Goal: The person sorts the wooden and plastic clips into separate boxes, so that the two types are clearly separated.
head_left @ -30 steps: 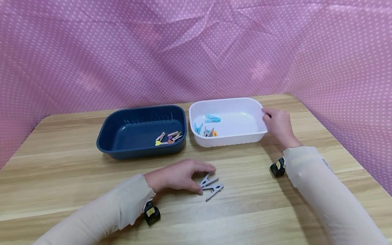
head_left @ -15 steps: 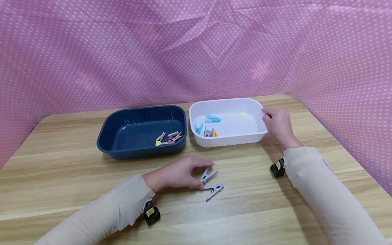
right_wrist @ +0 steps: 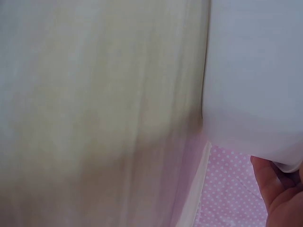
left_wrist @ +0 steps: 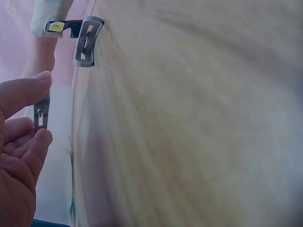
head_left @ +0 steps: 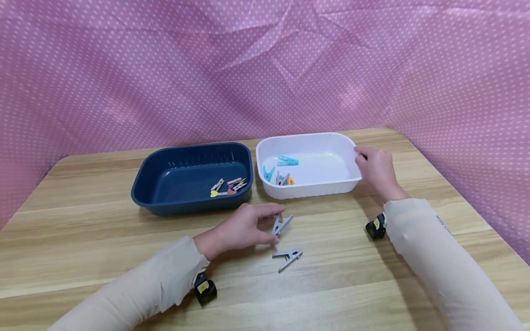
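My left hand pinches a grey clothespin between thumb and fingers, over the table in front of the two tubs. In the left wrist view the same clothespin shows edge-on between the fingertips. A second grey clothespin lies on the wood nearer to me, apart from the hand. My right hand grips the right end rim of a white tub. The right wrist view shows fingers at that tub's corner; part of the hand is cut off there.
Several blue, grey and orange clothespins lie in the white tub's left part. A dark blue tub stands to its left, with several small wooden clothespins bearing coloured shapes. Pink dotted cloth hangs behind the wooden table.
My left hand has moved away from me, toward the tubs, carrying the grey clothespin off from the second one. The right hand and the tubs have stayed in place.
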`<move>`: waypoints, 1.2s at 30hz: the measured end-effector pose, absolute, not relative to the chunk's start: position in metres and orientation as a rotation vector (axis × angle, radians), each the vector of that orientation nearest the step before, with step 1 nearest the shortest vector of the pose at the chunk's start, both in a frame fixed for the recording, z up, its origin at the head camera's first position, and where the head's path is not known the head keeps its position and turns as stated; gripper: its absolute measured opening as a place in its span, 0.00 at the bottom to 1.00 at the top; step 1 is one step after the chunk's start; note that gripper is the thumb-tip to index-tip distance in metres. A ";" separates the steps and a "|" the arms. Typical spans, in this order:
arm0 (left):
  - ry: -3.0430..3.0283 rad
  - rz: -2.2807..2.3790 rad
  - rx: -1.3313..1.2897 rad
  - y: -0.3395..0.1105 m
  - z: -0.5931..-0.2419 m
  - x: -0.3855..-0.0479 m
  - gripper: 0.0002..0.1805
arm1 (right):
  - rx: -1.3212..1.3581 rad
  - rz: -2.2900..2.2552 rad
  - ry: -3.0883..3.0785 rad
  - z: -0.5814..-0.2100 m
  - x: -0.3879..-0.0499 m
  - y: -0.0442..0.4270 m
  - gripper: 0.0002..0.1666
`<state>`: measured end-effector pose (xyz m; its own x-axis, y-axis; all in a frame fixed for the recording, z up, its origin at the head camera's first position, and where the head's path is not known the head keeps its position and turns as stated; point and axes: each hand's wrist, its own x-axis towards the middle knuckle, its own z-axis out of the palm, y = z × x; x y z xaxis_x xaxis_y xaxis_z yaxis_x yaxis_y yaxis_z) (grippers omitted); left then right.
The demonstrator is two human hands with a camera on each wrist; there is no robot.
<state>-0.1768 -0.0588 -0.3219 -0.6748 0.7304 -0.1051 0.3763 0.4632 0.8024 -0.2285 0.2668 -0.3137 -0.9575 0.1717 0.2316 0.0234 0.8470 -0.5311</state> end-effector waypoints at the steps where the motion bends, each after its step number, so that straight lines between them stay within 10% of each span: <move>1: 2.282 1.100 0.916 -0.058 -0.322 -0.176 0.36 | -0.146 0.789 -2.749 -0.314 -0.228 0.267 0.21; 36: 2.672 1.346 1.060 -0.037 -0.330 -0.157 0.29 | -0.076 0.803 -2.746 -0.327 -0.227 0.281 0.22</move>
